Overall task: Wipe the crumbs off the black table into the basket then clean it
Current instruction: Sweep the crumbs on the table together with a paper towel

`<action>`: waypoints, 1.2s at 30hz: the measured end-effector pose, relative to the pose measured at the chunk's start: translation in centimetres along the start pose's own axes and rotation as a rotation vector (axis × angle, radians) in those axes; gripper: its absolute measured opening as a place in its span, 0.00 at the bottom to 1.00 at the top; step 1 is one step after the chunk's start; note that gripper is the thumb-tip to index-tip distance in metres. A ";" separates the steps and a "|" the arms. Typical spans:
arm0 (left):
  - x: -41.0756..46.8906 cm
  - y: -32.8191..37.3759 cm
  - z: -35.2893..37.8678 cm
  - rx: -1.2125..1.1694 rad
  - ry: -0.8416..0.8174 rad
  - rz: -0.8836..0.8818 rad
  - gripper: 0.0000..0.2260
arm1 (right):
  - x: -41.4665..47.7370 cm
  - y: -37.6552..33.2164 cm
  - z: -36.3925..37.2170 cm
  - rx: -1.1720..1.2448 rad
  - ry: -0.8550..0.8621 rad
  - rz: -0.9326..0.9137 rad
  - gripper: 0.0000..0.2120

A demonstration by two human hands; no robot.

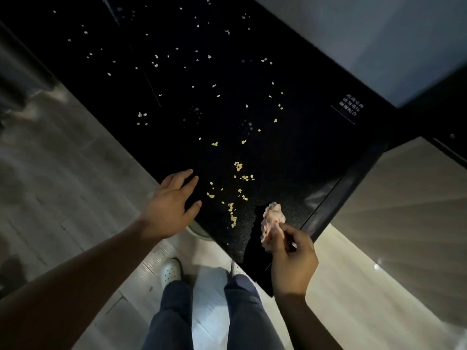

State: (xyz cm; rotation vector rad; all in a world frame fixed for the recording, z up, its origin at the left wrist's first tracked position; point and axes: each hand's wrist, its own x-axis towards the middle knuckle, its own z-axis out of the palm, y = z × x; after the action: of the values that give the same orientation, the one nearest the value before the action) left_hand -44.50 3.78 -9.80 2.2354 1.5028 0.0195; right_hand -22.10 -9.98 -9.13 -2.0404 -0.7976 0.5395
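**Crumbs all over the worktop, cloth poised at the corner**

On the left, wooden floor (63,173) runs along the long edge of the black worktop (303,152). The left hand (174,200) lies over that edge with fingers straight and spread, gripping nothing. It looks placed there as a stop or scoop for whatever gets pushed its way. Just under it a pale curved rim (199,232) peeps out below the edge; that may be the basket, though I cannot tell for certain.

The crumbs (237,178) lie thickest just beside that hand and thin out toward the far side, so most of the wiping seems yet to come.

Further right, the right hand (293,258) pinches a crumpled pinkish cloth (274,223) at the near corner, apart from the crumbs. The surface carries nothing else that I can see but a small printed label (350,109) at the right, so a sweep has free room. Both corner edges are close, though, and crumbs could easily spill to the floor.
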 end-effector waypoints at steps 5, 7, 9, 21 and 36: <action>-0.1 -1.8 -0.3 -0.019 -0.070 0.129 0.37 | -4.9 0.8 2.4 -0.104 0.101 0.069 0.06; -0.1 -2.6 -0.6 -0.033 -0.100 0.179 0.38 | -6.4 0.9 3.8 -0.147 0.173 0.075 0.07; 0.0 -3.4 -0.9 -0.057 -0.113 0.223 0.38 | -7.3 0.6 5.5 -0.139 0.277 0.103 0.06; 1.1 -6.5 -1.4 -0.191 -0.108 0.386 0.29 | -4.7 -6.1 12.5 0.134 0.474 0.202 0.04; 1.9 -7.5 -0.8 -0.249 -0.074 0.425 0.29 | 4.7 -4.0 11.1 -0.129 0.269 0.014 0.05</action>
State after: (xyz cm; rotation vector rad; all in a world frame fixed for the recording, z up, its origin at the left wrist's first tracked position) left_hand -50.48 8.02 -12.24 2.2756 0.9087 0.2374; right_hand -27.05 1.29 -12.13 -2.1798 -0.6707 0.2176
